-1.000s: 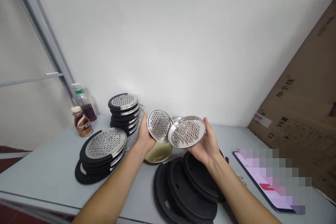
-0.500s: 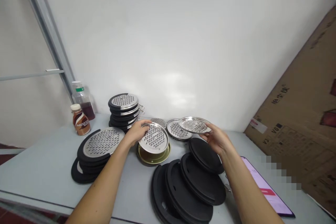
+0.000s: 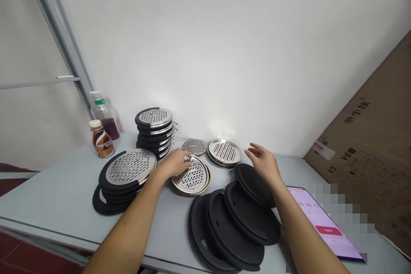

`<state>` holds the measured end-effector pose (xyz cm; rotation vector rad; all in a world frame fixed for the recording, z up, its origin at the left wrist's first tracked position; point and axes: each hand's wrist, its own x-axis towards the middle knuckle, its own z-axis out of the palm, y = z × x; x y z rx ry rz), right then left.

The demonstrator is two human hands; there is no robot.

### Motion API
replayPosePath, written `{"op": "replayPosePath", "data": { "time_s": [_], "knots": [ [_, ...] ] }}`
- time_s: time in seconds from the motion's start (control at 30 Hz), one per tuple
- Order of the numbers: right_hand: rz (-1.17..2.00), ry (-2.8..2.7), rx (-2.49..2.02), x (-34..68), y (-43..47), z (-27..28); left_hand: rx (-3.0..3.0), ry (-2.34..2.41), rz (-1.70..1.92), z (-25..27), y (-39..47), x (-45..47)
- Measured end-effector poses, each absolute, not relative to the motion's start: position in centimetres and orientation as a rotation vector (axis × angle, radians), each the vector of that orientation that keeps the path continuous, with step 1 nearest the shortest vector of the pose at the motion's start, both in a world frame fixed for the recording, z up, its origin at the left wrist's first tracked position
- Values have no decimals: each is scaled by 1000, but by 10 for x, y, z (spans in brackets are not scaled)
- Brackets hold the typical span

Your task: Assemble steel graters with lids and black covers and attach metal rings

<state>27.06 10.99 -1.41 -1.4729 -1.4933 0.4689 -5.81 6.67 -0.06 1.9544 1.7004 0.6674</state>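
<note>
My left hand (image 3: 175, 163) is closed at the left rim of a round metal grater plate (image 3: 194, 177), its fingers curled over the holed surface. That plate lies over a gold-coloured round dish, of which only a thin rim (image 3: 209, 176) shows. My right hand (image 3: 263, 165) hangs with fingers apart and holds nothing, above the black round holders (image 3: 244, 218). To its left, a stack of metal grater plates (image 3: 224, 153) stands by the wall. A single holed disc (image 3: 194, 147) lies flat between that stack and my left hand.
Black-rimmed graters form a tall stack (image 3: 154, 117) at the back and a lower one (image 3: 128, 169) at the left. A brown bottle (image 3: 103, 141) and a clear jar (image 3: 104, 113) stand behind. On the right are a lit tablet (image 3: 324, 222) and a large carton (image 3: 369, 145).
My right hand has let go of its grater plate, which now tops the back stack. The plate at my left hand has come down onto the gold dish.
</note>
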Motion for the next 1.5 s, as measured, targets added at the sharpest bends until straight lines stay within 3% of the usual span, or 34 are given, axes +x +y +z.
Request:
{"op": "replayPosePath", "data": {
  "time_s": [0.2,0.47,1.5],
  "knots": [
    [271,-1682,-1469,258,88,-3,2098,1650,515,-1,63,-54],
    [513,-2141,-1123,221,48,12,2235,1626,472,19,41,-42],
    [376,-2250,-1178,215,50,5,2412,1558,441,22,39,-32]
  ]
}}
